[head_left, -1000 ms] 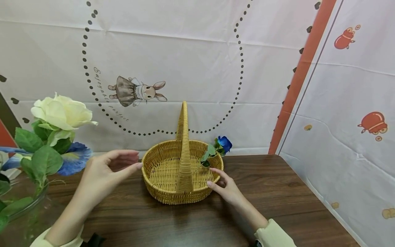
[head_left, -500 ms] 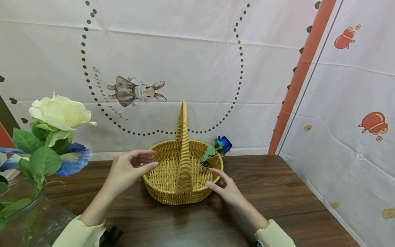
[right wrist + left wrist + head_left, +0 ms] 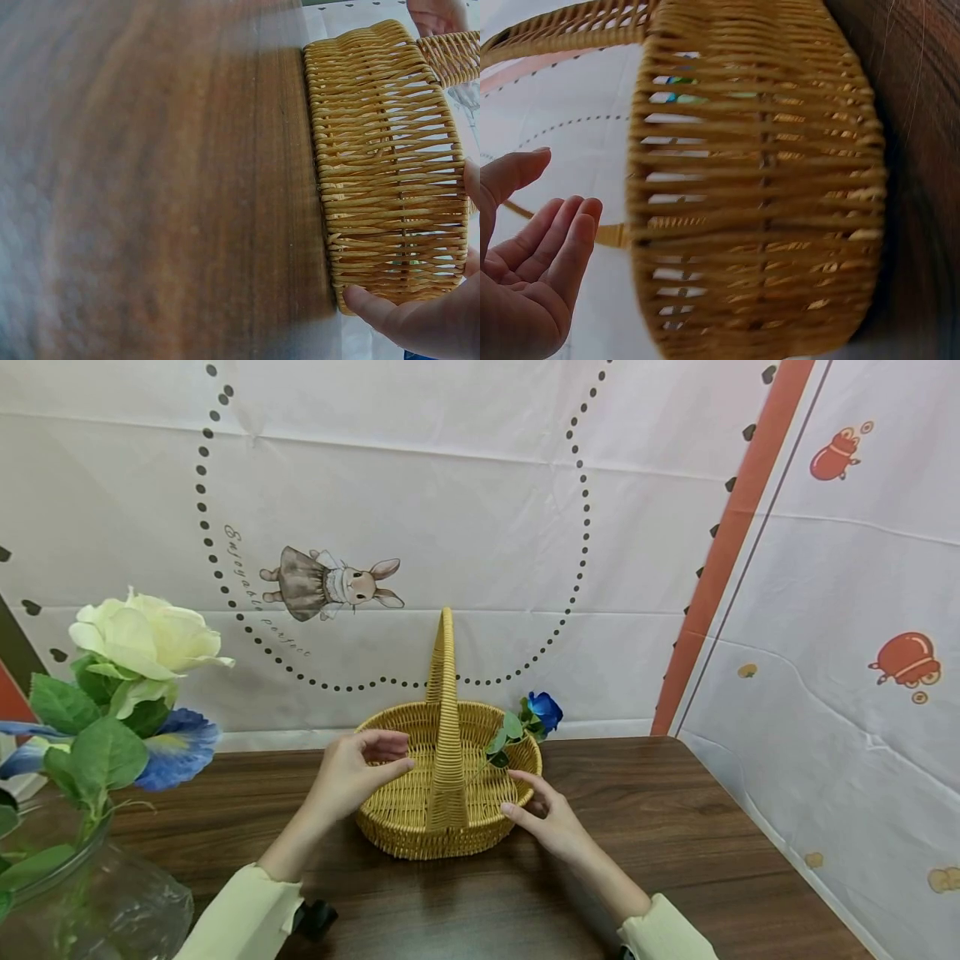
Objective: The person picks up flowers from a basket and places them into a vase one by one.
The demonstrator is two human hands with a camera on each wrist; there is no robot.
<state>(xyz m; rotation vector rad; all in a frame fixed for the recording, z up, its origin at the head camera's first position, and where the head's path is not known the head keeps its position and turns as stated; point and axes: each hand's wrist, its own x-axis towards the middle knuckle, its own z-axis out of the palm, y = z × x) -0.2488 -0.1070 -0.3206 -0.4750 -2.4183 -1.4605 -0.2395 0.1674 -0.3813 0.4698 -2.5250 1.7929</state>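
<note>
A yellow wicker basket [image 3: 408,843] with a tall arched handle [image 3: 447,718] stands on the table. Inside it lies an artificial blue rose [image 3: 544,711], its leafy stem in the right half and its bloom past the back right rim. My right hand [image 3: 558,827] grips the basket's right end; in the right wrist view the thumb [image 3: 367,306] lies against the outer wall and other fingers reach over the rim. Over the basket's left part hovers my left hand [image 3: 356,777]. Its fingers [image 3: 570,255] are loosely bent with nothing between them, apart from the wicker in the left wrist view.
At the left, a clear glass vase [image 3: 142,902] holds a cream rose [image 3: 146,635], a blue flower [image 3: 180,750] and green leaves. A printed white cloth [image 3: 480,543] hangs behind the dark wooden table [image 3: 637,827]. Another cloth [image 3: 847,760] covers the right side.
My left hand has moved right, from beside the basket's left rim to over its left part. The right hand, basket and blue rose have stayed in place.
</note>
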